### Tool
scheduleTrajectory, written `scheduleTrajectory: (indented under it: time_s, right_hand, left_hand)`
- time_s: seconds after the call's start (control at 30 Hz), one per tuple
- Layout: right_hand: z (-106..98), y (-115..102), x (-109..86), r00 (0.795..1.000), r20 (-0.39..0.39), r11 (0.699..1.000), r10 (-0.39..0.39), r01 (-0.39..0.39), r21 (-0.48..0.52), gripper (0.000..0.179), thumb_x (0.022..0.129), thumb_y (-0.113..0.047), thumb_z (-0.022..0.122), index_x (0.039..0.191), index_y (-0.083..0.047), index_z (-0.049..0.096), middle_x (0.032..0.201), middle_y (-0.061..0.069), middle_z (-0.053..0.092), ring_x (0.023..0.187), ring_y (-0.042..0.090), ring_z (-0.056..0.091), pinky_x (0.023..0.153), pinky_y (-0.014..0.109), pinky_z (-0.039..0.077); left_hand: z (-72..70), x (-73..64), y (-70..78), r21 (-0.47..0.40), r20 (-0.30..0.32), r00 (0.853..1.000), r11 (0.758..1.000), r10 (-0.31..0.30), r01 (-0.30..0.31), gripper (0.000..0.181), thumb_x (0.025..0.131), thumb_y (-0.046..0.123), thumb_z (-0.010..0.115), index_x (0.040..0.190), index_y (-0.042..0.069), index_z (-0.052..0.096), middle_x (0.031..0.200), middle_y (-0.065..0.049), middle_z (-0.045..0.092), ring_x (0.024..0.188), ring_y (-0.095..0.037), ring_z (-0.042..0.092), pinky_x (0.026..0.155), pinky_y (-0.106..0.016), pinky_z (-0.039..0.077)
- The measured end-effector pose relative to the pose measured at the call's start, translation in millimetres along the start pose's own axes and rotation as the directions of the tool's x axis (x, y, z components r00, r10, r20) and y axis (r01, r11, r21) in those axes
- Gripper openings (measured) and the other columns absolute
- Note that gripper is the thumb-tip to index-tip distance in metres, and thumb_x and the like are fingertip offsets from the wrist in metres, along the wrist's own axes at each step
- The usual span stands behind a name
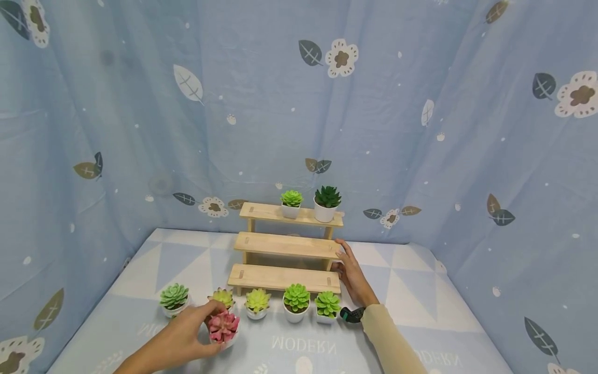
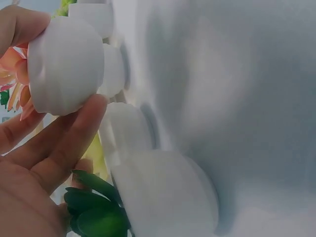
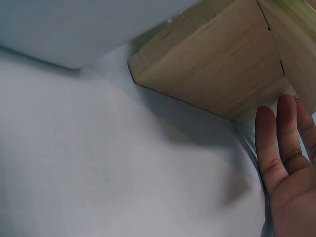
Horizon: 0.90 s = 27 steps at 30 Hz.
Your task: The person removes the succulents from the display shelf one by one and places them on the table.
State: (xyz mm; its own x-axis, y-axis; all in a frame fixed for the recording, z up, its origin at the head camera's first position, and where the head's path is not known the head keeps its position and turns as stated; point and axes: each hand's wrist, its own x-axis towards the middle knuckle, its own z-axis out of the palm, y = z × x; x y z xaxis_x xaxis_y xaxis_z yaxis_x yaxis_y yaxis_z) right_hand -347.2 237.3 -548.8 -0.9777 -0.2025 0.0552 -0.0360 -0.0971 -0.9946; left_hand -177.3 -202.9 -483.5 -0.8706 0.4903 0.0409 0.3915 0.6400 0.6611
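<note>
My left hand [image 1: 189, 332] holds a pink succulent [image 1: 223, 326] by its white pot [image 2: 66, 66], thumb on one side and fingertips on the other. In the left wrist view the pot is tipped sideways, off the white surface. My right hand [image 1: 354, 275] is at the right end of a three-tier wooden shelf [image 1: 285, 278], by the middle and lowest boards. In the right wrist view its fingers [image 3: 266, 133] extend nearly straight beside the shelf's wooden side. On the top board stand a light green succulent [image 1: 291, 200] and a dark green succulent [image 1: 327, 197], both in white pots.
Before the shelf, a row of potted succulents includes two yellow-green ones [image 1: 257, 301] and two bright green ones [image 1: 296, 299]. A grey-green succulent [image 1: 174, 297] stands at the far left. A patterned blue curtain [image 1: 261, 114] hangs behind the cloth-covered table [image 1: 411, 291].
</note>
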Motion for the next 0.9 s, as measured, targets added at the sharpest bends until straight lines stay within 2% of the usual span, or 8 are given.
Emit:
scheduleTrajectory:
  time_s: [0.07, 0.17, 0.27, 0.4, 0.53, 0.63, 0.77, 0.9]
  right_hand:
    - [-0.1, 0.0, -0.1, 1.000, 0.005, 1.000, -0.011, 0.011, -0.001, 0.056, 0.108, -0.049, 0.049, 0.159, -0.037, 0.030, 0.144, 0.016, 0.044, 0.103, 0.029, 0.059, 0.084, 0.044, 0.053]
    - [-0.4, 0.2, -0.3, 1.000, 0.012, 1.000, -0.021, 0.021, -0.001, 0.054, 0.108, -0.048, 0.048, 0.158, -0.038, 0.031, 0.146, 0.016, 0.043, 0.104, 0.030, 0.059, 0.084, 0.045, 0.054]
    - [-1.1, 1.0, -0.1, 0.999, 0.023, 1.000, -0.026, 0.026, -0.005, 0.051, 0.110, -0.047, 0.047, 0.157, -0.040, 0.031, 0.147, 0.017, 0.041, 0.105, 0.031, 0.059, 0.084, 0.045, 0.054]
    - [-1.5, 2.0, 0.0, 0.999, 0.028, 1.000, -0.025, 0.026, -0.008, 0.052, 0.110, -0.047, 0.046, 0.158, -0.039, 0.029, 0.148, 0.017, 0.039, 0.107, 0.032, 0.059, 0.086, 0.046, 0.053]
    - [-1.5, 2.0, 0.3, 1.000, 0.019, 1.000, -0.025, 0.025, -0.004, 0.056, 0.109, -0.048, 0.047, 0.160, -0.036, 0.028, 0.148, 0.016, 0.039, 0.106, 0.031, 0.058, 0.086, 0.045, 0.053]
    - [-0.9, 1.4, 0.2, 1.000, 0.015, 1.000, -0.026, 0.026, -0.002, 0.055, 0.109, -0.048, 0.046, 0.160, -0.036, 0.028, 0.148, 0.016, 0.039, 0.105, 0.030, 0.058, 0.086, 0.045, 0.053]
    - [0.8, 0.1, -0.9, 1.000, 0.009, 1.000, -0.020, 0.020, 0.003, 0.053, 0.109, -0.047, 0.047, 0.158, -0.040, 0.030, 0.146, 0.016, 0.042, 0.104, 0.028, 0.059, 0.086, 0.045, 0.053]
    - [1.7, -0.2, -1.5, 1.000, 0.003, 1.000, -0.013, 0.013, 0.007, 0.055, 0.109, -0.046, 0.048, 0.160, -0.038, 0.029, 0.144, 0.016, 0.044, 0.102, 0.028, 0.060, 0.085, 0.045, 0.054]
  left_hand:
    - [1.4, -0.3, -0.4, 0.017, -0.010, 1.000, 1.000, 0.008, -0.008, 0.059, 0.083, 0.052, 0.084, 0.125, 0.017, 0.061, 0.101, 0.018, 0.064, 0.089, -0.001, 0.061, 0.072, -0.034, 0.054]
    - [4.3, -1.3, -1.2, 0.095, -0.045, 0.998, 0.995, 0.032, -0.028, 0.061, 0.082, 0.054, 0.084, 0.125, 0.016, 0.062, 0.108, 0.016, 0.064, 0.090, 0.000, 0.059, 0.080, -0.042, 0.049]
    - [8.3, -2.1, -1.4, 0.194, -0.083, 0.996, 0.981, 0.038, -0.021, 0.064, 0.080, 0.061, 0.082, 0.125, 0.018, 0.064, 0.117, 0.012, 0.063, 0.094, -0.002, 0.057, 0.082, -0.046, 0.042]
    - [13.8, -2.3, -1.7, 0.271, -0.103, 0.994, 0.962, 0.043, -0.013, 0.064, 0.079, 0.064, 0.082, 0.123, 0.020, 0.065, 0.125, 0.007, 0.062, 0.095, -0.008, 0.054, 0.081, -0.046, 0.040]
    - [17.8, -1.9, -2.1, 0.321, -0.105, 0.993, 0.947, 0.045, -0.009, 0.061, 0.078, 0.063, 0.082, 0.120, 0.023, 0.065, 0.123, 0.006, 0.062, 0.093, -0.015, 0.053, 0.089, -0.063, 0.039]
    - [20.2, -1.3, -2.8, 0.347, -0.098, 0.994, 0.938, 0.048, -0.011, 0.060, 0.078, 0.063, 0.083, 0.119, 0.023, 0.066, 0.121, 0.005, 0.064, 0.095, -0.021, 0.059, 0.091, -0.072, 0.034]
    - [21.9, -0.5, -4.6, 0.377, -0.100, 0.993, 0.926, 0.065, -0.023, 0.060, 0.077, 0.062, 0.084, 0.119, 0.022, 0.067, 0.118, 0.005, 0.067, 0.096, -0.023, 0.063, 0.090, -0.068, 0.035]
    - [22.0, -0.7, -5.6, 0.390, -0.113, 0.990, 0.920, 0.082, -0.032, 0.061, 0.077, 0.064, 0.083, 0.119, 0.022, 0.069, 0.116, 0.007, 0.068, 0.098, -0.020, 0.063, 0.088, -0.064, 0.037]
